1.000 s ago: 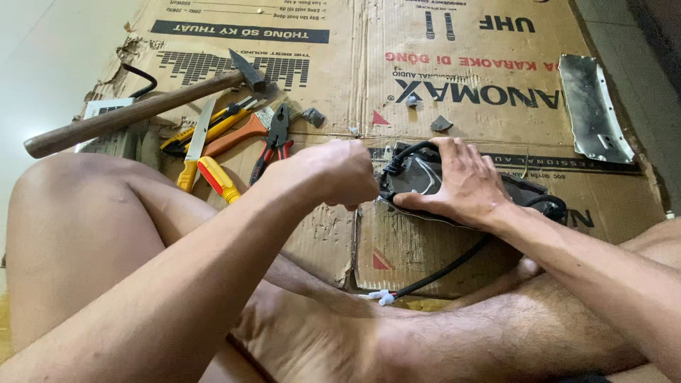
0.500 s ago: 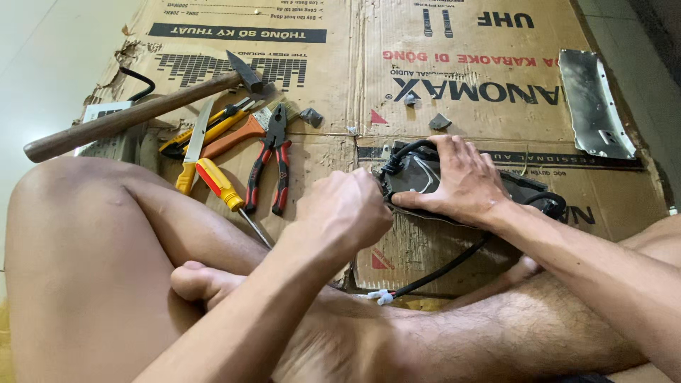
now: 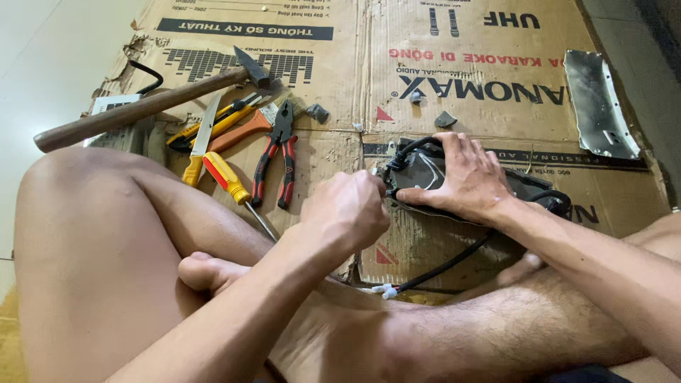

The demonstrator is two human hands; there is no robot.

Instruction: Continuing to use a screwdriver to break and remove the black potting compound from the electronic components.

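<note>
A flat black device [image 3: 528,188] with black cables lies on flattened cardboard [image 3: 454,42] between my crossed legs. My right hand [image 3: 461,177] lies spread on top of it and presses it down. My left hand [image 3: 347,209] is curled into a fist at the device's left edge, where the cables [image 3: 408,150] loop out. Whatever the fist holds is hidden by the fingers. A thick black cable [image 3: 447,266] runs from under the device toward me and ends in a white connector [image 3: 386,291].
Left on the cardboard lie a wooden-handled hammer [image 3: 142,106], red-and-black pliers [image 3: 277,152], a red-and-yellow screwdriver [image 3: 230,184], a yellow-handled blade [image 3: 202,138] and an orange-handled tool [image 3: 237,131]. A bent metal plate [image 3: 596,103] lies far right. Small metal bits [image 3: 445,119] lie behind the device.
My left hand and forearm have dropped lower and nearer to me, uncovering my foot and the screwdriver. My right hand has stayed on the device.
</note>
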